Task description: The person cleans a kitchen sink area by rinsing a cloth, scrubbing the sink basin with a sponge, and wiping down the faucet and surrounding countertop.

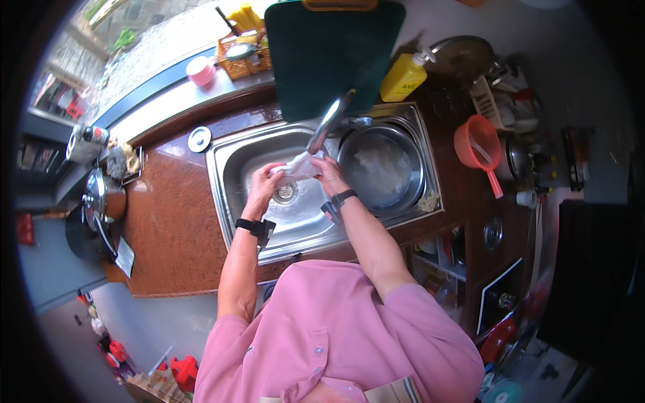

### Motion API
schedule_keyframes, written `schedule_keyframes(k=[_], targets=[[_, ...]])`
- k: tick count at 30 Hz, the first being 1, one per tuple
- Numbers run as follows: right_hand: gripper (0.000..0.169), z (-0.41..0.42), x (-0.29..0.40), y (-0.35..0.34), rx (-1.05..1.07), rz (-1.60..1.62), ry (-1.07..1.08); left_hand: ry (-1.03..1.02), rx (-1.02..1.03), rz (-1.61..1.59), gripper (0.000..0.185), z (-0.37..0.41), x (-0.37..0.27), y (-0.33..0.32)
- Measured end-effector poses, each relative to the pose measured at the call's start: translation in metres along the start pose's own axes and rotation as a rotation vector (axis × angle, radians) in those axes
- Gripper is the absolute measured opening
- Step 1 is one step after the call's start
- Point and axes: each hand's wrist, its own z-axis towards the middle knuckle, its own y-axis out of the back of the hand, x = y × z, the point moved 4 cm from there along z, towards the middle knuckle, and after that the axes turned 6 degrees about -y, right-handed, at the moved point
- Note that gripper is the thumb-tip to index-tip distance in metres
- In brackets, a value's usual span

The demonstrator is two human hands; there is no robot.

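Observation:
Both hands hold a pale, whitish soft piece point(298, 169) stretched between them; whether it is cloth, plastic or food I cannot tell. My left hand point(264, 187) grips its left end, and my right hand point(330, 175) its right end. They are above the stainless steel sink basin point(242, 166), just below the end of the chrome faucet point(330, 121). Right of my right hand, a round metal basin point(418, 174) sits in the second bowl, holding cloudy water with pale pieces point(384, 163) in it.
A dark green board point(332, 55) stands behind the faucet, beside a yellow pump bottle point(404, 80). An orange-pink dipper point(473, 143) lies to the right. On the left are a small round lid point(199, 139), a lidded pot point(108, 194) and a rack with scrubbers point(121, 162).

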Motion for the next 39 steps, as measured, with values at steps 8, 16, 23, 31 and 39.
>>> schedule_keyframes(k=[8,16,23,31,39], targets=[[0.057,-0.020,0.013,-0.026,-0.163,-0.400,0.417,0.242,-0.057,-0.866,0.035,0.028,0.080,-0.025],[0.028,-0.078,0.040,-0.090,-0.171,-0.948,0.714,0.000,0.511,-1.252,0.027,0.042,0.103,-0.060],[0.024,-0.065,0.041,-0.092,-0.294,-1.003,0.553,0.158,0.020,-0.968,0.035,0.008,0.056,-0.072],[0.028,-0.012,0.023,-0.052,-0.390,-0.964,0.483,0.289,-0.235,-0.334,0.036,0.012,0.064,-0.044],[0.016,-0.066,0.021,-0.097,-0.164,-0.928,0.667,0.073,0.093,-0.645,0.031,0.030,0.095,-0.037]])
